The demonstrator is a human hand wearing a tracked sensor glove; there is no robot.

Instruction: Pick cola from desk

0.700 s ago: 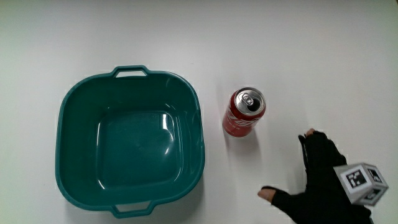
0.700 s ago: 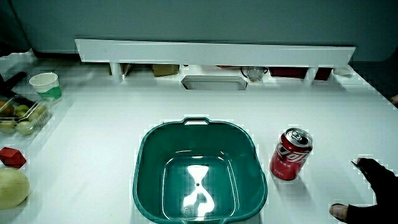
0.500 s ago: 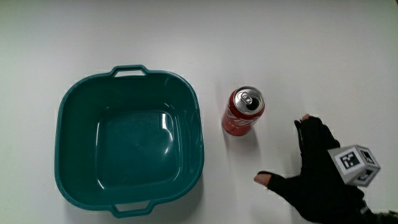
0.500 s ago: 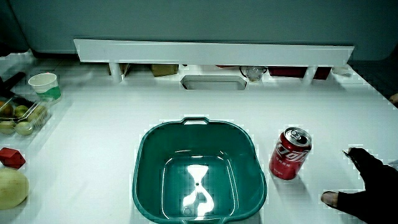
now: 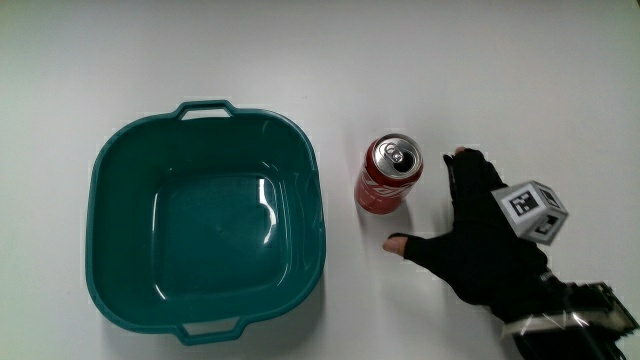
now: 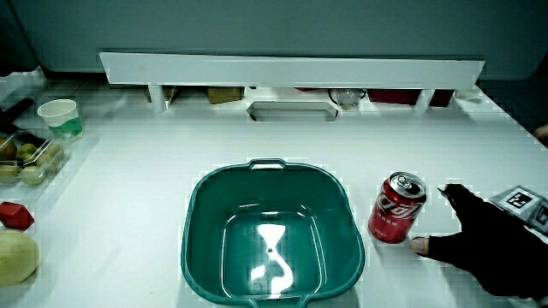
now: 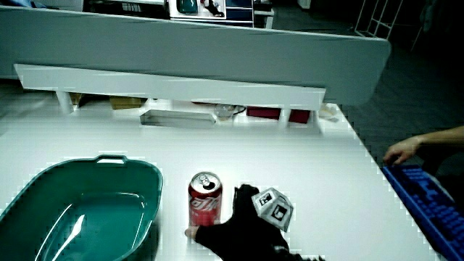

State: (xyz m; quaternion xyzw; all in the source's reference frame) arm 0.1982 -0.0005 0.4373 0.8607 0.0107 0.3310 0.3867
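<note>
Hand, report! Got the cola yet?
Hand open, beside cola can, not gripping. Can upright on table, next to green tub. Nothing between hand and can.

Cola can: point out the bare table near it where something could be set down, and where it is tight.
Free: the wide white table between the cola can and the low partition. Tight: the strip between the can and the teal basin, and the can's flank where the hand spreads open fingers around it.

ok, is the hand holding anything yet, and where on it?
Nothing held. The hand is beside the cola can, fingers spread open toward its side, with a gap showing in the main view.
</note>
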